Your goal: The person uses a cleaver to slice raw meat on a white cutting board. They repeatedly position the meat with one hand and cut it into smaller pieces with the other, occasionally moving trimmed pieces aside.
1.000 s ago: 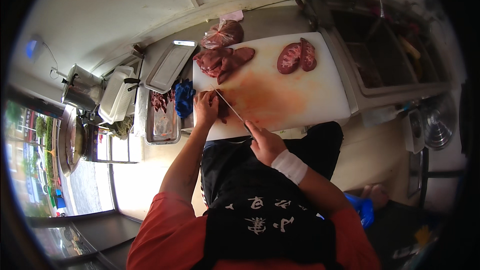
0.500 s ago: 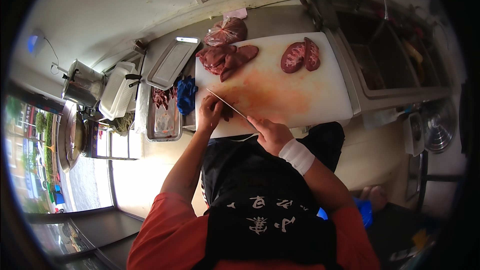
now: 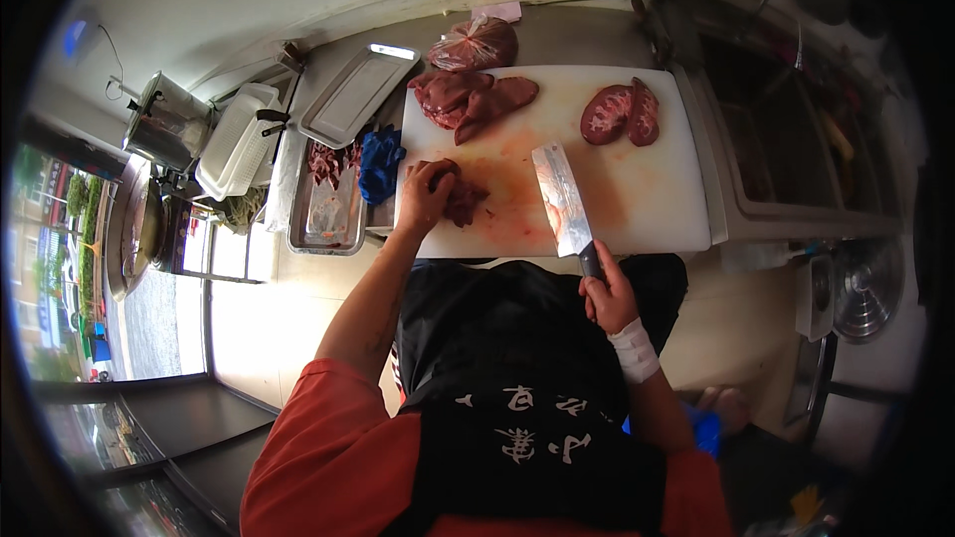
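My right hand [image 3: 609,290] is closed round the dark handle of a cleaver [image 3: 563,201]. Its broad, smeared blade lies nearly flat over the white cutting board [image 3: 647,204], pointing away from me. Toward the board's near left edge, the curled fingers of my left hand [image 3: 428,193] grip some dark red meat. Cut pieces of that meat [image 3: 465,201] spread out just right of the fingers; the hand hides the rest. A large slab of raw liver-like meat [image 3: 473,104] rests at the board's far left. Two dark red pieces with pale marbling [image 3: 609,113] lie at the far right.
Left of the board stand a metal tray [image 3: 326,224] with meat strips, a bunched blue cloth or bag [image 3: 380,165] and another metal tray [image 3: 359,95]. Behind is a clear bag of meat [image 3: 474,44]. A sink [image 3: 766,129] adjoins on the right, a white basket [image 3: 237,144] far left.
The cleaver has moved right, away from my left hand, and its blade has turned from edge-on to flat. Cut meat now shows beside my left hand. The whole view has shifted slightly.
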`<state>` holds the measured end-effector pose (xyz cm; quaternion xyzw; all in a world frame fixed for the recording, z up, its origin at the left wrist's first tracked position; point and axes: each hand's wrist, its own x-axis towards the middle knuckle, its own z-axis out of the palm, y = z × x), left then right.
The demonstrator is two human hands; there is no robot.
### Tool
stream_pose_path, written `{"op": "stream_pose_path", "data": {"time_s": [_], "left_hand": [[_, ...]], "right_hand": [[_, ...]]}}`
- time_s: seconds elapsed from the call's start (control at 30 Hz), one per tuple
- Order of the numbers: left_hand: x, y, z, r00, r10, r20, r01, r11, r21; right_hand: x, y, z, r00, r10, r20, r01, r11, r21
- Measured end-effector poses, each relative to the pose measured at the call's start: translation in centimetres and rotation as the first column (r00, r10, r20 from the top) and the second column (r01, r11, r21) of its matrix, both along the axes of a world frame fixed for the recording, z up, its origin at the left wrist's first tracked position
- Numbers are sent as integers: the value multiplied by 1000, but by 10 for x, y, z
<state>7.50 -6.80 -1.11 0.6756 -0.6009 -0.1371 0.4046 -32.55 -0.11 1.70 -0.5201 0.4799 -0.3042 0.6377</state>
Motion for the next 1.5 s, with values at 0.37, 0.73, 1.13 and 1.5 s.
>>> {"op": "stream_pose_path", "data": {"time_s": [0.37,0.73,1.13,1.5], "left_hand": [[-38,27,0,974,131,183,-140,989,41],[-60,20,-26,933,360,12,-357,928,-103],[-66,18,-1,817,325,-477,-370,929,0],[-107,-29,37,922,296,-250,-330,938,-106]], "right_hand": [[73,3,-21,981,176,-83,-189,962,-197],[126,15,-30,958,174,-228,-272,800,-534],[162,-4,-29,940,317,-129,-342,873,-348],[109,-22,-4,980,200,10,-185,920,-346]]}}
